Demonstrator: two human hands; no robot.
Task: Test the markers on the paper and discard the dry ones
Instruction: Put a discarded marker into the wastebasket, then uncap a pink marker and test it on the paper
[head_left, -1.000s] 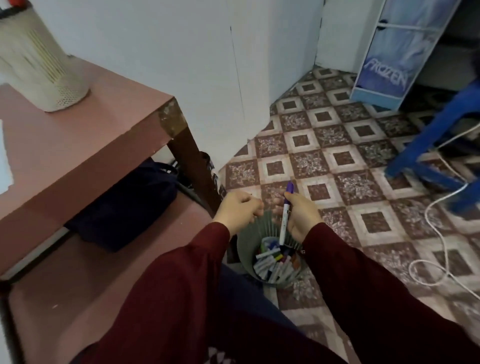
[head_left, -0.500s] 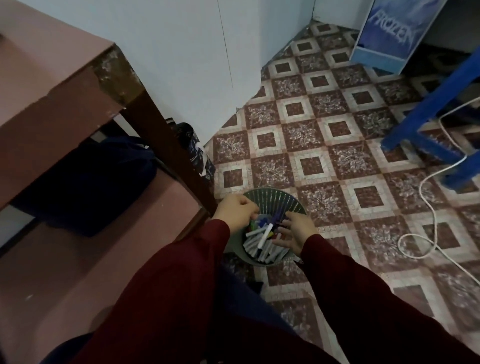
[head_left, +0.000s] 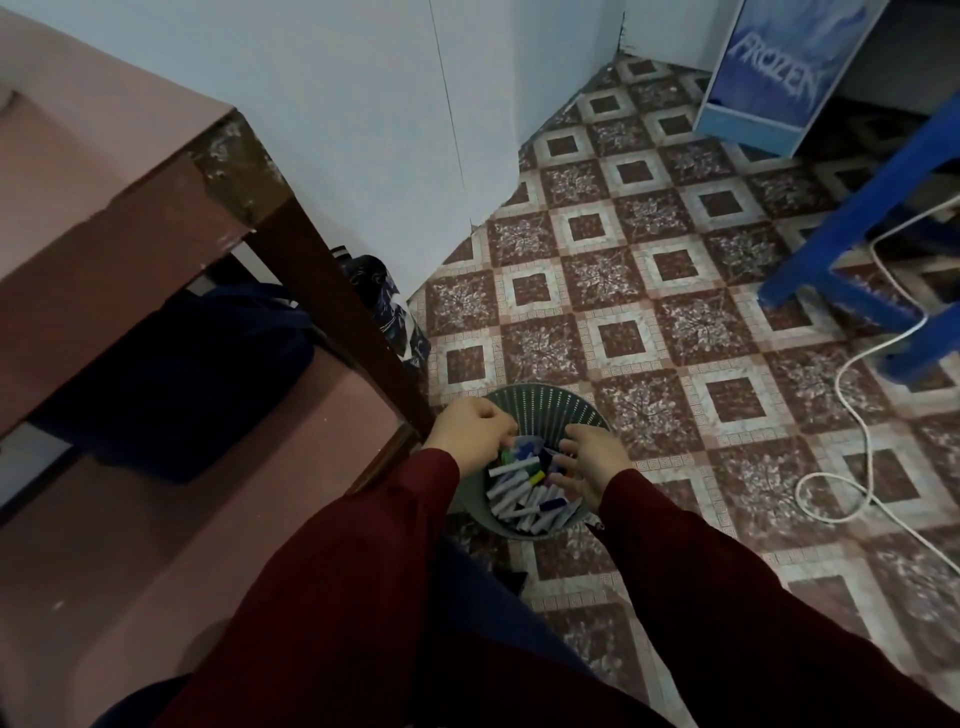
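Both hands are over a green slatted bin (head_left: 545, 408) on the tiled floor (head_left: 649, 322). The right hand (head_left: 589, 460) is spread open, fingers loose, reaching down onto the heap of markers (head_left: 524, 493) that fills the bin; it grips none of them. The left hand (head_left: 470, 434) is curled at the bin's near-left rim, fingertips among the markers; whether it holds one cannot be told. A pink counter (head_left: 104, 171) stands to the left, its brown leg just beside the bin, a dark bag (head_left: 171, 379) under it. A white cable (head_left: 852, 415) loops across the floor on the right, near a blue frame (head_left: 852, 218)
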